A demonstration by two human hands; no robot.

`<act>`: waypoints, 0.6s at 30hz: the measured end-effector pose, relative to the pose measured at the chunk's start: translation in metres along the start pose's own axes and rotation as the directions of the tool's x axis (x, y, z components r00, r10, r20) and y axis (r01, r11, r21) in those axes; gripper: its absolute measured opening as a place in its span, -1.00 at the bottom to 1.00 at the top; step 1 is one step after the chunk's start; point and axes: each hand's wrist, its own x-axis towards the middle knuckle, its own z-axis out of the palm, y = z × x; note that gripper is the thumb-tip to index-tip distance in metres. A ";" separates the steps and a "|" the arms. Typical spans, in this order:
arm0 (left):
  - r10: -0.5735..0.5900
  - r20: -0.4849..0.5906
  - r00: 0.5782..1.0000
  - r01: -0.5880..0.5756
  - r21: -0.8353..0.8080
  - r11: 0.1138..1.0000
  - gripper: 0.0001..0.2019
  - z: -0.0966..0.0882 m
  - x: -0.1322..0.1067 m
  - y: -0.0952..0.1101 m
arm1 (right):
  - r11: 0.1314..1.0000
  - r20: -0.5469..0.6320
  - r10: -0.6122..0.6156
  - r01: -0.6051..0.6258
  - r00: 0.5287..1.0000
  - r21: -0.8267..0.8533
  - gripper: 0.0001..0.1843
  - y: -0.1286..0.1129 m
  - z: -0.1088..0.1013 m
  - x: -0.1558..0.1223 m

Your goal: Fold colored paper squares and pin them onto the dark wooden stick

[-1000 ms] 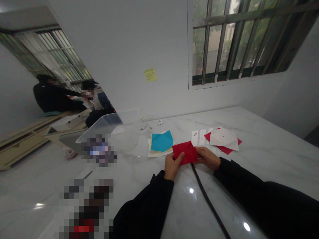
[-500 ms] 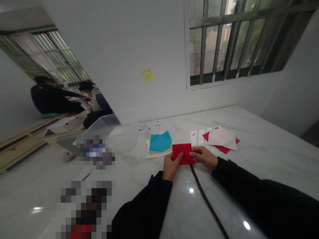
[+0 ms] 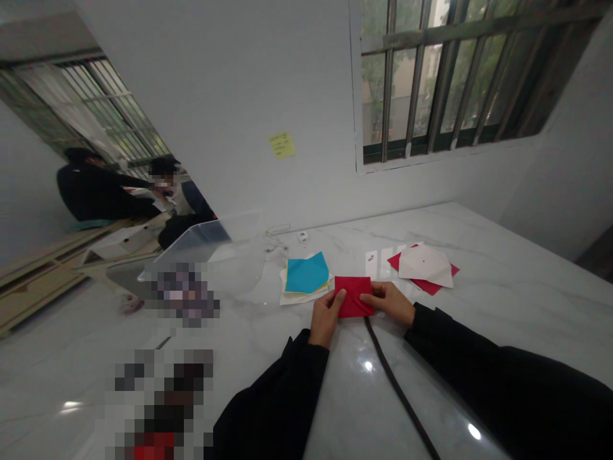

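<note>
A small folded red paper (image 3: 353, 295), shaped like an envelope with slanting creases on its face, is held up between both hands just above the table. My left hand (image 3: 324, 318) pinches its left edge, the thumb lying on the front. On the opposite edge, my right hand (image 3: 393, 304) grips it with the thumb pressed near a crease. The fingers behind the paper are hidden. Left of it lies a stack of blue paper (image 3: 307, 273) over yellow and white sheets. To the right, a white paper piece (image 3: 425, 267) rests on red paper (image 3: 426, 287).
A dark cable or strap (image 3: 393, 377) runs from below the hands to the front edge. At left stand a clear plastic bin (image 3: 191, 246) and blurred-out items. A small white object (image 3: 302, 236) sits by the wall, under a yellow note (image 3: 282, 145). Two people (image 3: 110, 191) sit far left.
The red paper has shifted slightly right between the hands. My left thumb has slid toward its left edge, and my right thumb now reaches further onto its front.
</note>
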 end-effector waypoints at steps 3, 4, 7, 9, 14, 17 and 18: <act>-0.033 0.006 0.999 0.033 -0.011 0.999 -0.58 0.000 0.000 -0.002 | 0.999 -0.009 -0.009 0.009 1.000 -0.038 -0.52 0.000 0.001 0.000; -0.041 0.018 0.999 0.041 0.003 0.999 -0.58 0.000 -0.001 -0.002 | 0.998 -0.014 -0.007 0.006 1.000 -0.057 -0.53 0.000 0.001 -0.001; -0.049 0.043 0.998 0.047 0.059 0.997 -0.59 0.000 -0.003 0.000 | 0.993 -0.038 -0.004 0.000 0.999 -0.120 -0.55 0.001 0.002 -0.001; -0.050 0.042 0.998 0.047 0.071 0.996 -0.59 0.001 -0.003 0.002 | 0.989 -0.055 -0.011 0.002 0.998 -0.151 -0.55 0.002 0.003 -0.001; -0.058 0.064 0.996 0.056 0.046 0.997 -0.58 0.004 -0.004 0.005 | 0.978 -0.085 -0.041 0.023 0.996 -0.206 -0.54 0.001 0.004 -0.002; -0.061 0.054 0.997 0.056 0.089 0.994 -0.57 0.005 -0.005 0.007 | 0.979 -0.075 -0.059 0.043 0.995 -0.200 -0.53 0.001 0.004 -0.002; -0.060 0.051 0.997 0.054 0.102 0.993 -0.57 0.005 -0.005 0.008 | 0.979 -0.069 -0.059 0.044 0.996 -0.201 -0.53 0.001 0.004 -0.002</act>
